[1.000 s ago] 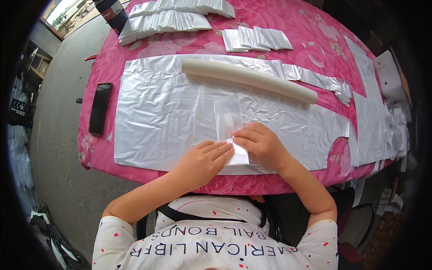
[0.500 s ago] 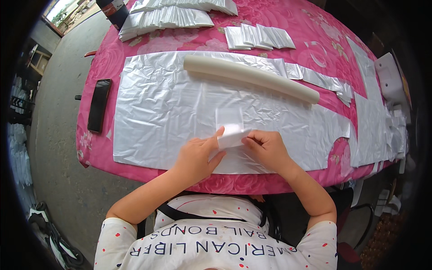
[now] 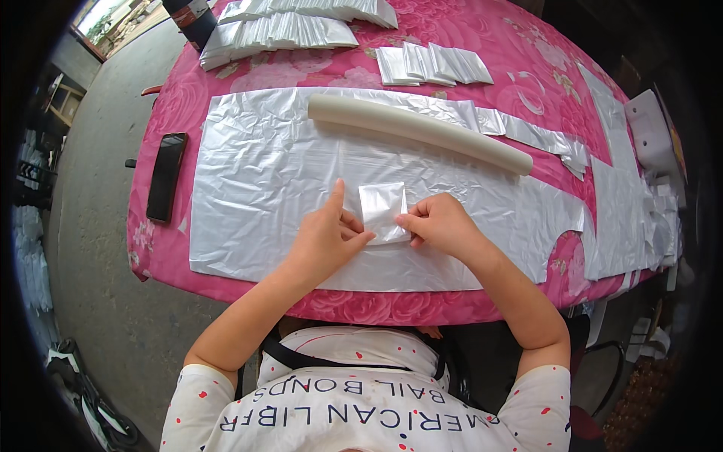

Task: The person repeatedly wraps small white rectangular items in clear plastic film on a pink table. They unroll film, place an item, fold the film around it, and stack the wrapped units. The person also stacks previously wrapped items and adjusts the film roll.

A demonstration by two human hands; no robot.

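Note:
A small square of folded silvery-white plastic film [image 3: 382,202] lies on a large crinkled sheet of the same film [image 3: 256,188] in front of me. My right hand [image 3: 438,226] pinches the square's right edge between thumb and fingertips. At its lower left corner, my left hand [image 3: 325,230] touches it with the thumb. The left index finger stretches away from me, apart from the thumb, and the other fingers are partly curled. Just beyond the square, a long pale tube [image 3: 418,134] lies slantwise on the sheet.
On the pink flowered tablecloth [image 3: 301,71], a black phone [image 3: 166,177] lies at left. Folded film packets [image 3: 433,63] lie at the back, with larger stacks [image 3: 279,36] beside a dark bottle [image 3: 190,21]. Film strips [image 3: 538,135] and more sheets [image 3: 621,215] lie to the right.
The raised lower flap has been folded away from me, so the square now lies flatter. My left index finger has lifted off and straightened; my right hand has shifted slightly along the edge.

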